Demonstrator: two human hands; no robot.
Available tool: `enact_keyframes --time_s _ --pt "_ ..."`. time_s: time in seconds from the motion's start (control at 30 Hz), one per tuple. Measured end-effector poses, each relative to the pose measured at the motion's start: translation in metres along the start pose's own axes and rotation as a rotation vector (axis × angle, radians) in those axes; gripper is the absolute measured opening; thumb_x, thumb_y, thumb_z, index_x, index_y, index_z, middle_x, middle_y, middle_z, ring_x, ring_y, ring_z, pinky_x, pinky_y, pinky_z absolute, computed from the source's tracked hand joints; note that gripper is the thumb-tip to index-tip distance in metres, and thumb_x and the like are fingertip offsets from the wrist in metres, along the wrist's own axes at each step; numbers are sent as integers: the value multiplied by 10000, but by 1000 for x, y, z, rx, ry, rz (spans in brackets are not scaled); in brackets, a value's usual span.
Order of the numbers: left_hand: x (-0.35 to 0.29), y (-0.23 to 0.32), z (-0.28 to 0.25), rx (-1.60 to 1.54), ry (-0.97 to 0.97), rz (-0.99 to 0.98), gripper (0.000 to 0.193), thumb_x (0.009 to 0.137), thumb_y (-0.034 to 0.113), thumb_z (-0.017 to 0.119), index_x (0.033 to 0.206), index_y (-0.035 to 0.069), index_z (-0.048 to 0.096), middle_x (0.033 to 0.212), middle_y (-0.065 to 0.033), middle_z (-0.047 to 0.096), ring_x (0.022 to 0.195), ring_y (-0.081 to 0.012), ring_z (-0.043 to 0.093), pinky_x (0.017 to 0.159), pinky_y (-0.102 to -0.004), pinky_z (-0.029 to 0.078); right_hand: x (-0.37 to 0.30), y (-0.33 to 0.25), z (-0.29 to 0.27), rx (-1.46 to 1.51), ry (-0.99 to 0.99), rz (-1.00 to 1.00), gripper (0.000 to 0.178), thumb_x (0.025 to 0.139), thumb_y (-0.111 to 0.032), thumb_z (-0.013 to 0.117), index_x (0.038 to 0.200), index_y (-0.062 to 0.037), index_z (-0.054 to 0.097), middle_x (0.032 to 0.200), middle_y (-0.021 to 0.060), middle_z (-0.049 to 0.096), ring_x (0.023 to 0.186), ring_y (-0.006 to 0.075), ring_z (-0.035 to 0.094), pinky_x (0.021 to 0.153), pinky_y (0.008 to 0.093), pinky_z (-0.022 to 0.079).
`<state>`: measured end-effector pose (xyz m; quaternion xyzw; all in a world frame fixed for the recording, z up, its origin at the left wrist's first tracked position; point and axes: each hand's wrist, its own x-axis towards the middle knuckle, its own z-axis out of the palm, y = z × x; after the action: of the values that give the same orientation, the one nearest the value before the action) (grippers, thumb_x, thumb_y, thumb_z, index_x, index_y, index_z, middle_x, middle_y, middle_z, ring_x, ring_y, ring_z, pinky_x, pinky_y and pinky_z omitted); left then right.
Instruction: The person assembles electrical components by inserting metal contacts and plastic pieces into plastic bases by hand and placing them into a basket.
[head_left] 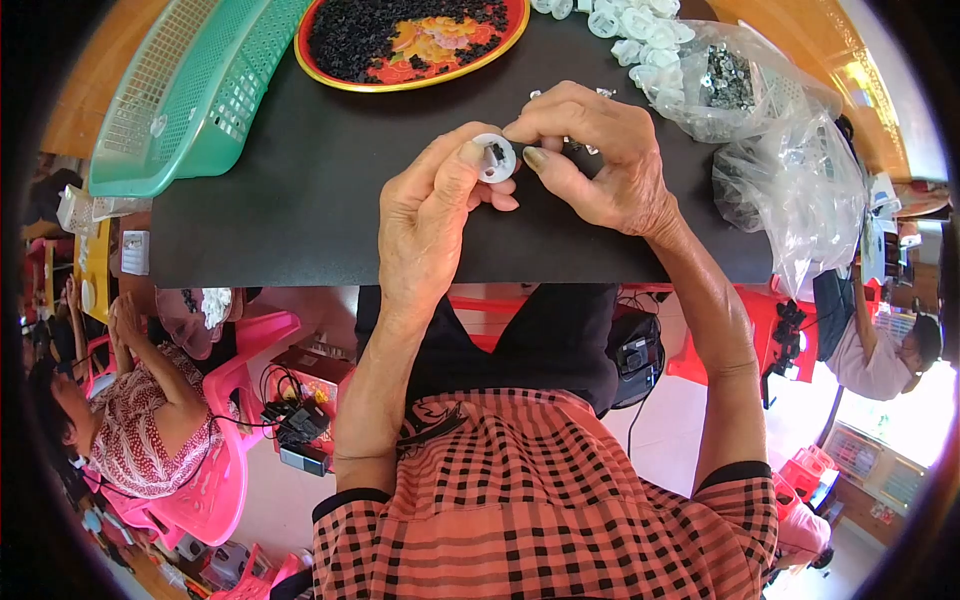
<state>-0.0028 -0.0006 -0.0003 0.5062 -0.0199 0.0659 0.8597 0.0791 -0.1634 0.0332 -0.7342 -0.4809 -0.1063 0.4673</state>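
Between its thumb and fingers, my left hand grips a small round white plastic cap with a dark piece inside it. Just to the right, my right hand has thumb and forefinger brought close together near the cap's edge. Whatever sits between those two fingertips is too small to make out. Both hands are above the dark table. A few small clear and dark bits lie on the tabletop, partly hidden behind my right hand.
A red and gold tray of small black pieces stands at the far side, beside a green plastic basket. At far right lie translucent white caps and clear plastic bags. People sit at left and right; a pink chair is at left.
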Motion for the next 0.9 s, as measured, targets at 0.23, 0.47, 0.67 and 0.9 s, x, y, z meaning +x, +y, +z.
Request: enact_keyframes --time_s 0.23,0.47,0.67,0.9 --pt "0 0 -1 56 32 28 328 981 212 533 1121 -76 603 949 -107 625 817 -141 611 720 -285 544 -1 -1 0 -20 -29 29 233 694 51 639 909 -36 662 823 55 666 606 159 559 771 326 513" --pt "1 0 0 7 53 26 313 974 192 543 1131 -72 602 933 -103 626 821 -143 615 741 -285 544 -3 -1 6 -46 -9 -2 252 695 47 644 931 -37 667 845 65 663 610 161 554 756 317 519" --pt "1 -1 -2 10 58 8 314 969 187 551 1135 -74 600 916 -104 630 805 -144 623 744 -277 538 -3 0 8 -143 -17 -69 274 685 53 660 945 -32 668 848 79 645 640 190 589 657 314 522" --pt "1 -2 1 47 66 11 288 970 173 549 1105 -73 616 866 -84 631 752 -131 624 720 -242 518 -8 -1 15 -171 13 -128 259 680 25 717 926 -27 655 808 88 607 681 244 607 599 325 506"
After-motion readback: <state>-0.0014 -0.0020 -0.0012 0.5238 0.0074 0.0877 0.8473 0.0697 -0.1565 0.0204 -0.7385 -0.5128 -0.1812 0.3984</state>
